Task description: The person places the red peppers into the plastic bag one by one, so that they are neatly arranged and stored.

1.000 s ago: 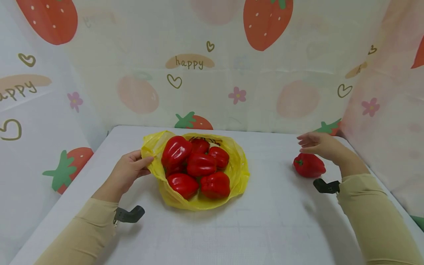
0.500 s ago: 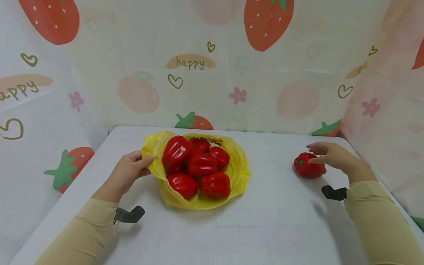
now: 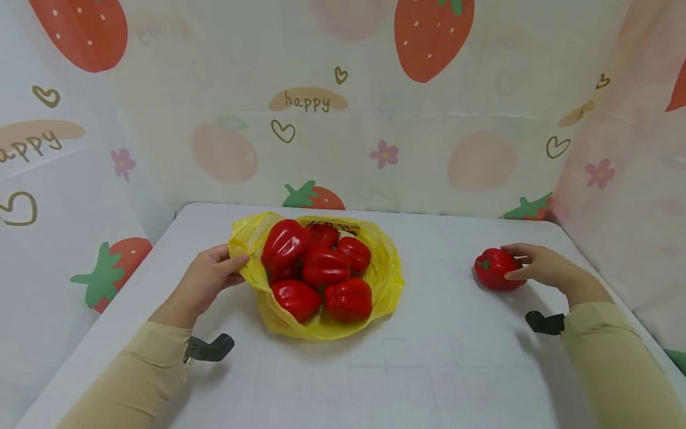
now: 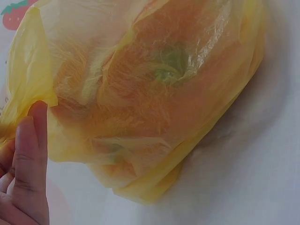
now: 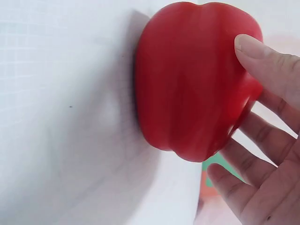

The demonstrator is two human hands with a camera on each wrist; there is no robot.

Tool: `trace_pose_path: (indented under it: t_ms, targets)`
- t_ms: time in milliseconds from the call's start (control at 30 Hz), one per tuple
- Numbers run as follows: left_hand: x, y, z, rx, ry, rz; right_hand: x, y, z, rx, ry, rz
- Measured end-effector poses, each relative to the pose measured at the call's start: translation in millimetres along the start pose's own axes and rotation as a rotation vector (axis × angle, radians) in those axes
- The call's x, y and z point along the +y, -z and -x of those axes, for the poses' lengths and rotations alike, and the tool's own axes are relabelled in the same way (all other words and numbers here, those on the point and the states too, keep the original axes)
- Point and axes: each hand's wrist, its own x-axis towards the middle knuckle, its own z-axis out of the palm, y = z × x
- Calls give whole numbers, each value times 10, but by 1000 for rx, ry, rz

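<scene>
A yellow plastic bag [image 3: 383, 298] stands with its mouth wide open, left of the table's middle. Several glossy red bell peppers [image 3: 326, 266] fill it. At its left rim my left hand [image 3: 206, 277] pinches the plastic between thumb and fingers; the left wrist view shows the thin bag wall [image 4: 136, 108] beside the fingers. On the right lies a single red bell pepper [image 3: 492, 269], its green stem toward the left. My right hand [image 3: 546, 268] holds this pepper from its right end, thumb [image 5: 251, 47] on the near side and fingers reaching around the far side.
A white-covered table [image 3: 386, 381] carries everything. Behind it hangs a pale curtain [image 3: 343, 155] printed with strawberries, hearts and flowers, and similar cloth closes off both sides. A black wrist mount [image 3: 211, 347] juts from the left sleeve, another black mount [image 3: 543, 323] from the right.
From above the lone pepper, my right hand has come down and toward the right, and its thumb and fingers now lie around the pepper's right end. The left hand and bag stay put.
</scene>
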Motion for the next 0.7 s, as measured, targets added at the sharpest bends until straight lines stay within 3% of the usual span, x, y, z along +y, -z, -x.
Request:
trace_pose_path:
  t_ms: [333,700]
  targets:
    - [8,-5,0,-2,1,9,62,-96,9,4,23,-30]
    - [-2,-3,4,-4,-4,13,157,-225,6,57,-19,-73]
